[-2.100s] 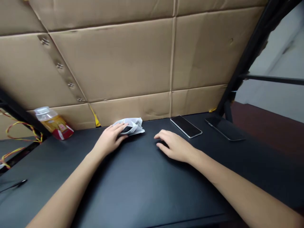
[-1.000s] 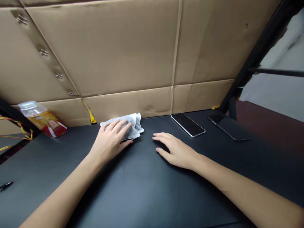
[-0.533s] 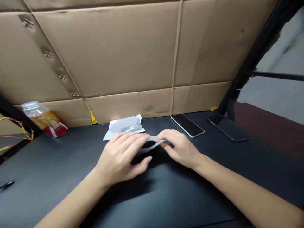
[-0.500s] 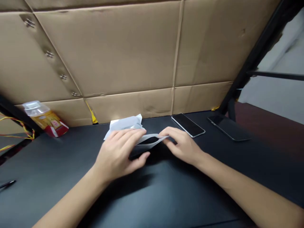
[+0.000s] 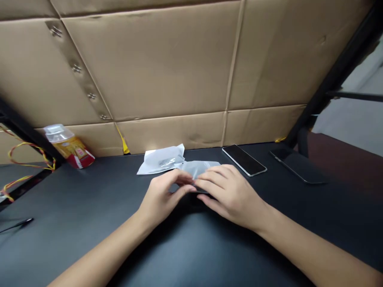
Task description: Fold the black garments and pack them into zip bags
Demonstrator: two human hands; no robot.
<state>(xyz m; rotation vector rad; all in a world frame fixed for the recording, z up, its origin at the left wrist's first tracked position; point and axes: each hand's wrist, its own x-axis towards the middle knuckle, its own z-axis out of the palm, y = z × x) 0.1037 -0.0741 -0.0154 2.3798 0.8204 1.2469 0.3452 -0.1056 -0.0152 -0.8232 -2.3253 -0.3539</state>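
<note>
A frosted translucent pouch (image 5: 196,166) is between my two hands at the middle of the black table, with a dark flat edge showing at its near side. My left hand (image 5: 167,190) pinches that near edge between thumb and fingers. From the right, my right hand (image 5: 226,191) grips the pouch, its fingers over the top and its thumb below. The fingertips of both hands nearly meet and hide much of what they hold. Just behind my left hand lies a second white translucent pouch (image 5: 161,159), with a shiny patch on it.
Behind the right hand lies a phone with a silver rim (image 5: 244,160); farther right is a dark phone (image 5: 296,164). A yellow and red bottle (image 5: 72,147) leans at the back left. A pen (image 5: 20,224) lies left. Cardboard (image 5: 155,71) walls the back.
The pouch opening, spread before, no longer shows. Both hands have come together at the near edge, and my right hand now lies over the pouch. The view has shifted slightly.
</note>
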